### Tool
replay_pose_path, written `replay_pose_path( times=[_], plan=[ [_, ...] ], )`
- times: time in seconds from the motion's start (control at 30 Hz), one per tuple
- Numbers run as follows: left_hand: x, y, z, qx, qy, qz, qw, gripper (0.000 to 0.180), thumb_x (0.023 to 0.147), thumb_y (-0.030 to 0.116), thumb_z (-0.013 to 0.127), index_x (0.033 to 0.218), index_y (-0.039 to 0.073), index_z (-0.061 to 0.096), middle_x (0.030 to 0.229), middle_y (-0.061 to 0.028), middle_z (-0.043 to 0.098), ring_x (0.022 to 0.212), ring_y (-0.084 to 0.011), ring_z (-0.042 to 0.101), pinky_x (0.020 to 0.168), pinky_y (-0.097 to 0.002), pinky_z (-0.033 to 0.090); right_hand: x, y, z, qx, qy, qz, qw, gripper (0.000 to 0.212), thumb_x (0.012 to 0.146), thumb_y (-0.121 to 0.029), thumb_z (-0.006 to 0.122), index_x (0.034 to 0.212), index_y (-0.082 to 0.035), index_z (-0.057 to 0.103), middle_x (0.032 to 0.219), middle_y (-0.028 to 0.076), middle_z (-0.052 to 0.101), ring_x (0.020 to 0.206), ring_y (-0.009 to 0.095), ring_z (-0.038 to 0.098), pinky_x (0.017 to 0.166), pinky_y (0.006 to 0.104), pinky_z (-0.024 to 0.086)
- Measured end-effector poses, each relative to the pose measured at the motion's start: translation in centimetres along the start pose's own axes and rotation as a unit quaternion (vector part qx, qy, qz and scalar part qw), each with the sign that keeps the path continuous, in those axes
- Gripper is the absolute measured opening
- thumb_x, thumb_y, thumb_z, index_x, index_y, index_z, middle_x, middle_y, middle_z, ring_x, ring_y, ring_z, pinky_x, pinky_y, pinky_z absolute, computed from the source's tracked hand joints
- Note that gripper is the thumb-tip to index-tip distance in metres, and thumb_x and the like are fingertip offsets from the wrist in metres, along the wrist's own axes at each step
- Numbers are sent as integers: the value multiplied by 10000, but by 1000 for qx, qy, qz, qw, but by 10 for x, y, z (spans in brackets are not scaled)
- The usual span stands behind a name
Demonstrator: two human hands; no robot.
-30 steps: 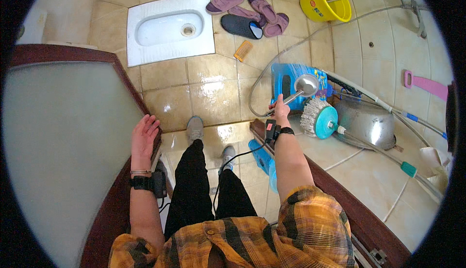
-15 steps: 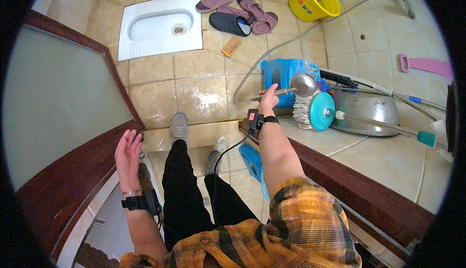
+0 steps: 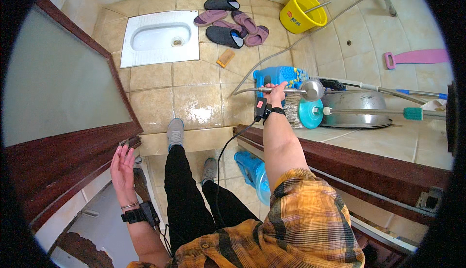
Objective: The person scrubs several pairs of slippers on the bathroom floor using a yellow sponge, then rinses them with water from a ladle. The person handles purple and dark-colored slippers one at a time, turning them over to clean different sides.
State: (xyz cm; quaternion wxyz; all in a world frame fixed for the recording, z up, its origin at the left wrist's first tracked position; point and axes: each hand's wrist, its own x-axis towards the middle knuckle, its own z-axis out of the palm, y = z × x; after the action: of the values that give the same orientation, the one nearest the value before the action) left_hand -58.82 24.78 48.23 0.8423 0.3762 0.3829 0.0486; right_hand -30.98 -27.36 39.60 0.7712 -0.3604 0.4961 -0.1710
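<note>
My right hand is closed around the handle of a silver shower head, which points to the right. Fine streaks of water seem to rise past its far side, toward the blue plastic stool just beyond my hand. A flexible metal hose runs from the handle and loops up to the wall tap. Below the shower head stands a mop with a teal disc and white strands. Off to the left, my left hand is raised near the door frame, empty, fingers apart.
A white squat toilet is set into the wet tiled floor, with several slippers beside it. A yellow bucket stands in the far corner. A metal basin leans at right. A raised sill crosses before my feet.
The shower head has swung from slanting up and away to nearly level, moving slightly right and nearer. My right hand has turned with it. My left hand has come a little nearer, still open.
</note>
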Motion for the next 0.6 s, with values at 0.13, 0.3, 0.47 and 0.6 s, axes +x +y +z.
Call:
replay_pose_path(
  times=[0.13,0.3,0.47,0.6],
  plan=[
    [-10,-2,-8,3,3,3,1000,386,1011,220,483,1330,3,500,1312,-158,573,1188,-295,577,935,-368,503,-3,-8,-1,18,-41,11,999,523,954,-592,454,727,-123,402,601,39,466,550,215,486,610,503,503],
    [-20,-7,-17,-12,3,2,1000,394,1010,228,487,1333,4,497,1310,-150,576,1174,-283,585,930,-354,501,-1,-17,-9,33,-65,26,997,537,942,-620,445,718,-134,402,589,45,435,567,233,479,714,569,490],
    [-26,-13,-26,-19,14,4,1000,394,1007,228,492,1333,8,500,1310,-139,580,1162,-285,594,928,-351,502,1,-20,-13,11,-75,30,997,539,923,-649,444,722,-152,397,570,32,441,552,226,472,773,613,482],
    [-29,-17,-32,-27,10,0,1000,388,1006,224,493,1329,10,505,1305,-135,585,1152,-286,602,908,-354,515,2,-18,-16,2,-63,55,997,547,935,-634,448,696,-143,410,556,35,421,531,219,465,677,564,504]
  ],
)
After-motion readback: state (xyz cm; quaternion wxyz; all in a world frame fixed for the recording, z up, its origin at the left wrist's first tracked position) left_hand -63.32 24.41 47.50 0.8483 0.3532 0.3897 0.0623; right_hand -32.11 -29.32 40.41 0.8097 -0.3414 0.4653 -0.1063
